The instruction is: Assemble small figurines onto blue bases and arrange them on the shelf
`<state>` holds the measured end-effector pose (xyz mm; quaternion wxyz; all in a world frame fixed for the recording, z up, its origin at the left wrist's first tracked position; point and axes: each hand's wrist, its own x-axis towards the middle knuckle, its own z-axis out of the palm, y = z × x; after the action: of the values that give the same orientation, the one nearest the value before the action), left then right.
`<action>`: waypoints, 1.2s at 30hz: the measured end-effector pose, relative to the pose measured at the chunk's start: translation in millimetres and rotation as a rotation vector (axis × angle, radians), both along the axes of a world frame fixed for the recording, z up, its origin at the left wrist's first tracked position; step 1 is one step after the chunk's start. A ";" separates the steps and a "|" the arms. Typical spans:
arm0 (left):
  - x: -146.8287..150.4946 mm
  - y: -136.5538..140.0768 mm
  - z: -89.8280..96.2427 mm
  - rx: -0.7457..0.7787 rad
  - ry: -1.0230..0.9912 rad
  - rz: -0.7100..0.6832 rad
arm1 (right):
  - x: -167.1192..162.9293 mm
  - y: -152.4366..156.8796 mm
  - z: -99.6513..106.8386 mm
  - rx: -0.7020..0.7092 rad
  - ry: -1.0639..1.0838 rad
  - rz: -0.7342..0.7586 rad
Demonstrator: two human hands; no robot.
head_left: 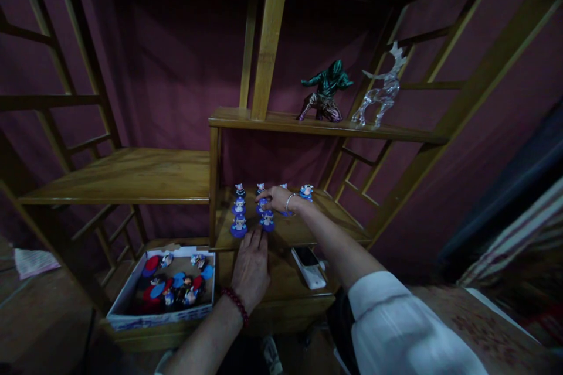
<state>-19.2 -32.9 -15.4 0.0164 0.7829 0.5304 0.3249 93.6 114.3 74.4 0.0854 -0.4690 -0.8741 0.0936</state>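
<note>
Small figurines on purple round bases stand in rows on the low shelf. My right hand (277,198), with a silver bracelet, reaches over them, its fingers closed at the top of a purple-based figurine (263,206) in the middle row. Just in front is another figurine (267,220), near the fingertips of my left hand (251,266). That hand wears a dark red bead bracelet and lies flat at the shelf's front, fingers stretched out, holding nothing. To its left stands a front-row figurine (239,224). My right hand partly covers figurines behind it.
A white open box (162,321) with several figurines and red and blue bases sits at lower left. A white phone-like device (310,272) lies right of my left hand. Above, the upper shelf (272,122) bears a green hooded statue (328,91) and a clear deer (382,94).
</note>
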 end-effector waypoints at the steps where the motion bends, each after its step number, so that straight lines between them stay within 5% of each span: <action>1: 0.1 0.2 -0.1 0.001 0.008 0.000 | -0.3 -0.3 0.4 0.002 -0.002 -0.003; 36: -1.3 -1.7 1.3 -0.002 0.078 0.000 | -8.6 4.7 1.9 0.002 -0.027 -0.015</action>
<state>-20.5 -34.6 -14.0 -0.0037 0.7950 0.5309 0.2934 85.0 119.0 76.4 0.0748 -0.4768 -0.8716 0.0860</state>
